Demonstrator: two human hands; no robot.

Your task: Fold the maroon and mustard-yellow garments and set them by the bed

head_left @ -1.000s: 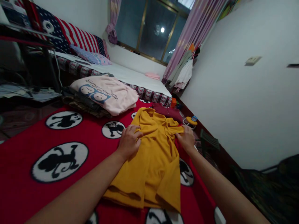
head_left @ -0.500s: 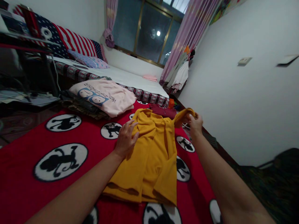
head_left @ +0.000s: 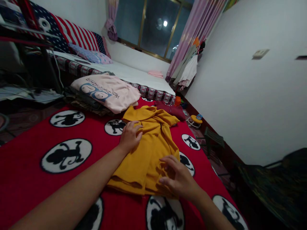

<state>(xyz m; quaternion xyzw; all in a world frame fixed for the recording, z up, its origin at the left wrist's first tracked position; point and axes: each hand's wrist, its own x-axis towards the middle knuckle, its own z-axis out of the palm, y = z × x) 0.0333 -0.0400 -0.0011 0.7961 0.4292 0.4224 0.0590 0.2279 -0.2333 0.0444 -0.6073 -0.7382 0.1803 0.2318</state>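
Right hand (head_left: 178, 179) nearest, fingers spread and loosely curved, resting on the near hem of the mustard-yellow garment (head_left: 148, 143); it grips nothing. Left hand (head_left: 130, 135) farther up, palm down, fingers open and flat, pressing the garment's left side near the middle. Neither hand closes around cloth.

Garment lies folded lengthwise into a narrow strip on the red blanket (head_left: 28, 191), which carries white discs with black monkey figures. Collar end bunched and rumpled at the far end, away from the person.

Just beyond the collar, a dark red garment (head_left: 171, 110), touching or nearly so; cannot tell which. To the left of it, a pink folded shirt (head_left: 107, 91) with printed lettering sits on top of a pile of darker clothes.

Farther right, on the floor by the wall, a small yellow stool (head_left: 196, 120). Behind everything, a bed (head_left: 134, 78) with a white sheet, a stars-and-stripes cloth (head_left: 76, 36) at its head, and a window (head_left: 153, 27) with pink curtains.
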